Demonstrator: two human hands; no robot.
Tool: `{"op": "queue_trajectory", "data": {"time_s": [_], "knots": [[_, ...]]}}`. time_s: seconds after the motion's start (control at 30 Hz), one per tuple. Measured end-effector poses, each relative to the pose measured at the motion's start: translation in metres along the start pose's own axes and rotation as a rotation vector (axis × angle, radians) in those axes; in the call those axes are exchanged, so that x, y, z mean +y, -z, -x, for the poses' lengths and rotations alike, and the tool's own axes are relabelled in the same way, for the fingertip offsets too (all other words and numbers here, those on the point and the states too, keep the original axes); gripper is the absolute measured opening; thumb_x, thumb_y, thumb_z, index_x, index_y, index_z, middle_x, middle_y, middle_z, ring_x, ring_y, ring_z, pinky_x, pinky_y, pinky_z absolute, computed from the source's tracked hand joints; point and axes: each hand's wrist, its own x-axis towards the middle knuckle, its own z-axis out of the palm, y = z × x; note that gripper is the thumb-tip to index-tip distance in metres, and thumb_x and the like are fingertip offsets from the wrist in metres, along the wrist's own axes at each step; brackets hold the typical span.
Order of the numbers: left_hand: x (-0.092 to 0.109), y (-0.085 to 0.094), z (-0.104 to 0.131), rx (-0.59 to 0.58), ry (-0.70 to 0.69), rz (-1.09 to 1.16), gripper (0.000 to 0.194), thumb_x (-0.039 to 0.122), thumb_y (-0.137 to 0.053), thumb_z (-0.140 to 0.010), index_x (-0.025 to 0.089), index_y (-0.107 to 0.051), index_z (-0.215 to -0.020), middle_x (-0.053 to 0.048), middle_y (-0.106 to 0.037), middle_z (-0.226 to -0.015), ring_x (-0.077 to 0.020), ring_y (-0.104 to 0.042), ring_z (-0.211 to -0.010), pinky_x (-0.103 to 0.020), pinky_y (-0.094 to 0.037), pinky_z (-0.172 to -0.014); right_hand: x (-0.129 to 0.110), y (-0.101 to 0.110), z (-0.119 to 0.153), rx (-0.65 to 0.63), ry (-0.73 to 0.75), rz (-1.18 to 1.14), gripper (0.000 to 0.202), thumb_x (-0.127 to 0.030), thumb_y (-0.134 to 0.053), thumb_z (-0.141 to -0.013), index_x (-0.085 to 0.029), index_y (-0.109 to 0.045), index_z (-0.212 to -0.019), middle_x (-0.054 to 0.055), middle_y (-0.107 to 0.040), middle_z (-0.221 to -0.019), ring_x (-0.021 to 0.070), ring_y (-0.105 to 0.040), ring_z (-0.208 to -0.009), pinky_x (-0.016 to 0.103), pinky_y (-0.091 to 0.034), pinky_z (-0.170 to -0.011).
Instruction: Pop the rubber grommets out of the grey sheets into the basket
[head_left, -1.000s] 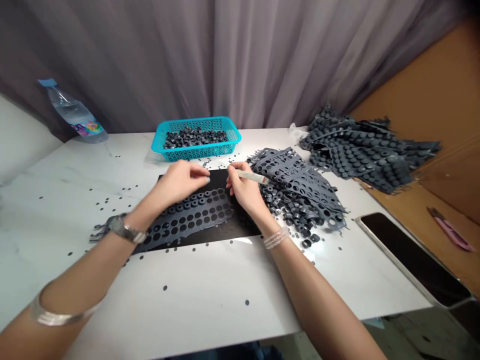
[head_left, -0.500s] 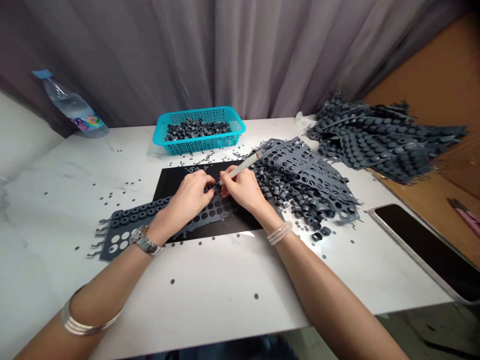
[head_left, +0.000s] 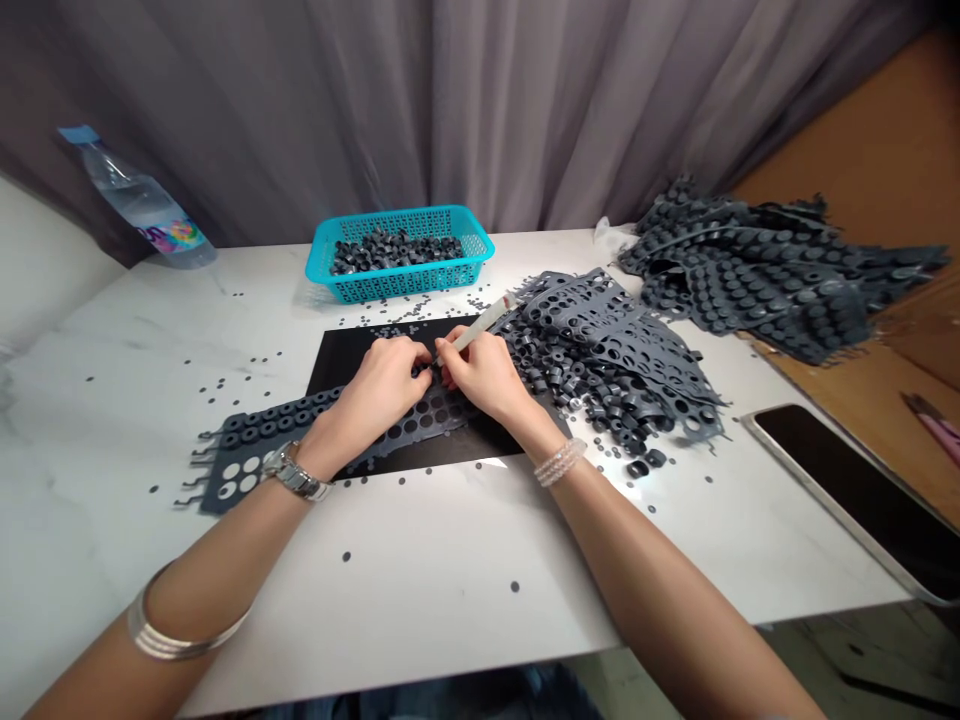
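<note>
A dark grey rubber sheet (head_left: 289, 430) with round parts and punched holes lies slantwise on the table, partly over a black mat (head_left: 341, 358). My left hand (head_left: 386, 385) is closed at the sheet's far edge, thumb and forefinger pinching there; the fingertips partly hide the spot. Close beside it, my right hand (head_left: 484, 370) grips a slim whitish pen-shaped tool (head_left: 486, 320), its tip down among the fingers at the sheet. Small black rubber rings (head_left: 589, 385) lie heaped to the right of my right hand.
Behind the mat stands a turquoise basket (head_left: 405, 280) holding rings. Punched-out sheets (head_left: 600, 310) and a pile of unpunched ones (head_left: 757, 270) lie to the right. A phone (head_left: 855, 490) rests at the right edge, a water bottle (head_left: 150, 210) at back left. Little discs are scattered about.
The view has shifted slightly. My right hand's tool is tilted a little lower, and both hands stay close together at the same part of the sheet.
</note>
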Motion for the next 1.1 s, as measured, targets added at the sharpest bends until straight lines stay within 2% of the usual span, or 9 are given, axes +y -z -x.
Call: {"op": "queue_trajectory", "data": {"time_s": [0.4,0.57,0.7,0.8,0.9,1.0,1.1], "knots": [[0.002,-0.001,-0.001,-0.001,0.006,-0.067,0.025,0.018,-0.051,-0.084,0.017,-0.076,-0.087,-0.01,-0.075,-0.091,-0.0261,-0.068,-0.086,-0.035,-0.049,-0.078,0.002,-0.005,-0.001,0.014,0.036,0.026,0.03,-0.022,-0.048,-0.092,-0.022,-0.049,-0.062,0.0,-0.059,-0.056,0.0157,-0.06,-0.061,0.025,-0.039,-0.062],[0.002,-0.003,-0.001,-0.004,0.009,-0.108,0.025,0.02,-0.051,-0.085,0.017,-0.075,-0.089,-0.011,-0.075,-0.091,-0.0268,-0.068,-0.086,-0.035,-0.048,-0.075,0.005,-0.008,-0.001,0.023,0.079,0.064,0.027,-0.023,-0.046,-0.092,-0.022,-0.05,-0.066,0.0,-0.059,-0.059,0.0156,-0.059,-0.061,0.025,-0.038,-0.062],[0.003,-0.004,0.001,0.007,0.009,-0.163,0.028,0.019,-0.046,-0.088,0.015,-0.073,-0.082,-0.012,-0.074,-0.085,-0.0261,-0.068,-0.081,-0.035,-0.048,-0.072,0.008,-0.015,-0.003,0.063,0.092,0.145,0.022,-0.023,-0.044,-0.092,-0.021,-0.053,-0.072,0.002,-0.061,-0.063,0.0177,-0.06,-0.06,0.027,-0.036,-0.06],[0.001,-0.004,0.004,0.026,-0.026,-0.195,0.028,0.014,-0.044,-0.086,0.015,-0.072,-0.08,-0.013,-0.073,-0.084,-0.0265,-0.067,-0.085,-0.037,-0.048,-0.078,0.008,-0.018,-0.006,0.073,0.084,0.185,0.02,-0.023,-0.043,-0.092,-0.021,-0.055,-0.076,0.004,-0.063,-0.064,0.019,-0.061,-0.061,0.027,-0.035,-0.059],[-0.004,-0.005,0.009,0.111,-0.034,-0.08,0.023,0.015,-0.05,-0.085,0.017,-0.073,-0.085,-0.009,-0.073,-0.091,-0.0248,-0.065,-0.094,-0.036,-0.048,-0.087,0.008,-0.019,-0.007,0.077,0.061,0.192,0.021,-0.022,-0.044,-0.092,-0.021,-0.055,-0.075,0.005,-0.064,-0.064,0.019,-0.062,-0.061,0.028,-0.035,-0.059],[-0.008,-0.009,0.013,0.181,-0.03,-0.006,0.022,0.017,-0.051,-0.087,0.016,-0.072,-0.087,-0.009,-0.073,-0.094,-0.0243,-0.063,-0.097,-0.036,-0.048,-0.088,0.008,-0.018,-0.008,0.081,0.045,0.178,0.022,-0.022,-0.045,-0.092,-0.021,-0.055,-0.072,0.005,-0.064,-0.064,0.0189,-0.062,-0.061,0.028,-0.035,-0.06],[-0.008,-0.013,0.013,0.15,-0.056,-0.056,0.024,0.018,-0.048,-0.089,0.016,-0.072,-0.088,-0.01,-0.071,-0.092,-0.0254,-0.061,-0.097,-0.037,-0.048,-0.086,0.008,-0.016,-0.007,0.071,0.058,0.131,0.023,-0.024,-0.046,-0.092,-0.021,-0.054,-0.071,0.003,-0.063,-0.063,0.0179,-0.062,-0.062,0.027,-0.038,-0.062]]}}
